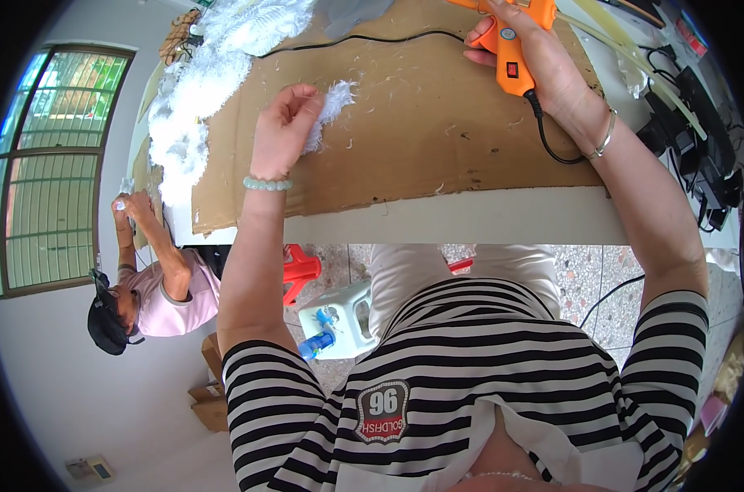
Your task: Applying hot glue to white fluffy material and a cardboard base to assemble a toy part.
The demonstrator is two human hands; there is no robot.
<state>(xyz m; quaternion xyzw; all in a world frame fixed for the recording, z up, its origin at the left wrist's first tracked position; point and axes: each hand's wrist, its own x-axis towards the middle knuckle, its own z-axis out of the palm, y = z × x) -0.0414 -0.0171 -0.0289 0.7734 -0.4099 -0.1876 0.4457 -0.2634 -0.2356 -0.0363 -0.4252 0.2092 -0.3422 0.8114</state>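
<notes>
My right hand (544, 61) is wrapped round the handle of an orange hot glue gun (515, 70) at the far right of the table. Its nozzle points left and partly leaves the picture at the top edge. A black cord runs from the handle's base past my wrist. Over the cardboard's left half, my left hand (288, 123) has its fingers closed in a pinch. A small strip of white fluffy trim (335, 102) sticks out to the right of those fingers. What lies under the fingertips is hidden.
Brown cardboard (405, 156) covers the white table (470, 215), with loose fibres and a black cable across it. White fluffy material (216, 82) is heaped at the left. Black adapters (700, 139) crowd the right edge. Another person (171, 287) works at the left; a stool (339, 320) stands below.
</notes>
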